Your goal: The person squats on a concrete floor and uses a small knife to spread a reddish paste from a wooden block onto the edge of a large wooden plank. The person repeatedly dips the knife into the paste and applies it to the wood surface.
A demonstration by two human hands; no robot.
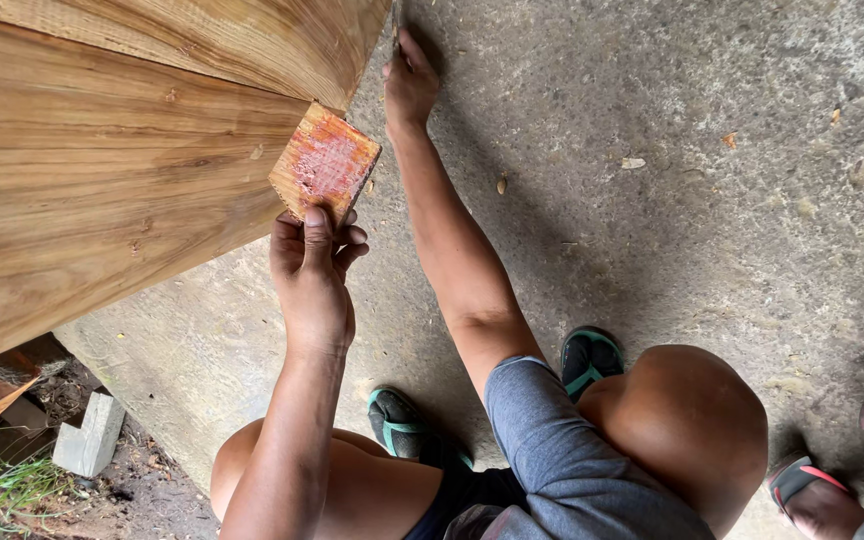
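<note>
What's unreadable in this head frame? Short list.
- Right hand: fingertips run behind the plank corner at the top edge; anything held is hidden.
- Left hand: holds the red-stained wood block; its palm side is hidden.
- Planks: cut off by the top and left edges.
- Another person's foot: cropped at the lower right corner.

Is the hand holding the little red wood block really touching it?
Touching. The head view shows the left hand pinching the red-stained wood block by its lower edge, thumb on the front and fingers behind, with no gap showing.
</note>
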